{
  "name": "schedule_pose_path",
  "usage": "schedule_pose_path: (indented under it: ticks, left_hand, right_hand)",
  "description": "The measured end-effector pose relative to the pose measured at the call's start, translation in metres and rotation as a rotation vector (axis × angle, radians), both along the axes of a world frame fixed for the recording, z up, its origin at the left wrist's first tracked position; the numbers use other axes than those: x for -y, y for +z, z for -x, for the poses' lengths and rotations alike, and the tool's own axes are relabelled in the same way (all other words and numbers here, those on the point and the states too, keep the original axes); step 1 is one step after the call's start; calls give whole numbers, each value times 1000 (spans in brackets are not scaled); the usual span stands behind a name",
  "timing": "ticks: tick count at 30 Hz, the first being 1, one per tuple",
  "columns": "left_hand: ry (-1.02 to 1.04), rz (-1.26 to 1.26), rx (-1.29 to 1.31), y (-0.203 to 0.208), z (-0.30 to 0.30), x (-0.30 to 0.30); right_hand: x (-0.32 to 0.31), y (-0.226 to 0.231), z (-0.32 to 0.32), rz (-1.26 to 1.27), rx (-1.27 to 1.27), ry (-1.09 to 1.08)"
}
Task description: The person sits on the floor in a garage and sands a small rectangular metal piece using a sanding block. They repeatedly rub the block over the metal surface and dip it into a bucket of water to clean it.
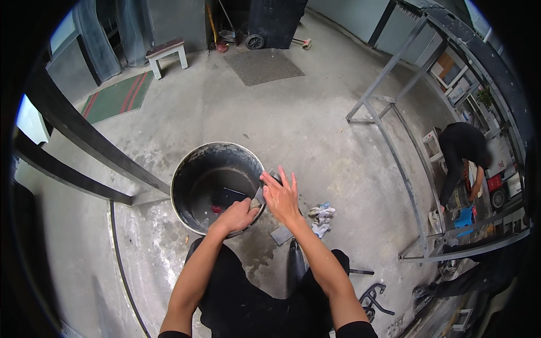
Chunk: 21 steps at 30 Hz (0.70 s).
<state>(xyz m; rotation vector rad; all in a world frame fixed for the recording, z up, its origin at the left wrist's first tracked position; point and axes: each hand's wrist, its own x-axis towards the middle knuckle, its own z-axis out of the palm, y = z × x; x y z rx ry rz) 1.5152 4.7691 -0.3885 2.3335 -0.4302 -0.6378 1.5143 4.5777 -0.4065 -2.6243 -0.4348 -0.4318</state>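
A round black basin [217, 151] with a pale rim stands in front of my knees, with a dark, wet-looking inside. In it lie a small red thing [216, 209] and a thin, pale-edged dark piece [235, 192]. Over the basin's right rim, my left hand [232, 217] is closed around the tan end of a flat grey blade-like tool [260, 195]. My right hand [282, 198] is beside it with its fingers spread, by the tool's upper end; whether they touch cannot be told. On the floor by my right wrist lie a grey flat slab [281, 235] and crumpled whitish gloves or cloth [322, 217].
A metal frame [389, 141] stands on the right; beyond it another person [463, 146] bends over some items. Dark beams [96, 141] slant in from the left. Further off are a low bench [167, 55], a green mat [118, 97], a grey mat [264, 66] and a wheeled black bin [276, 22].
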Motion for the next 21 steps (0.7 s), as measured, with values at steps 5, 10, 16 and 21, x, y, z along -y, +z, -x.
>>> schedule_pose_path:
  ticks: [5, 10, 16, 21]
  left_hand:
    - [-1, 23, 38, -7, -4, -13]
    - [32, 4, 61, 3, 4, -5]
    - [53, -5, 53, 2, 17, -19]
    - [55, -23, 45, -6, 28, -29]
  right_hand:
    - [-12, -12, 22, -34, 15, 149]
    - [-8, -5, 1, -22, 57, 13]
    - [-10, 12, 6, -1, 31, -29]
    - [-32, -8, 53, 18, 4, 26]
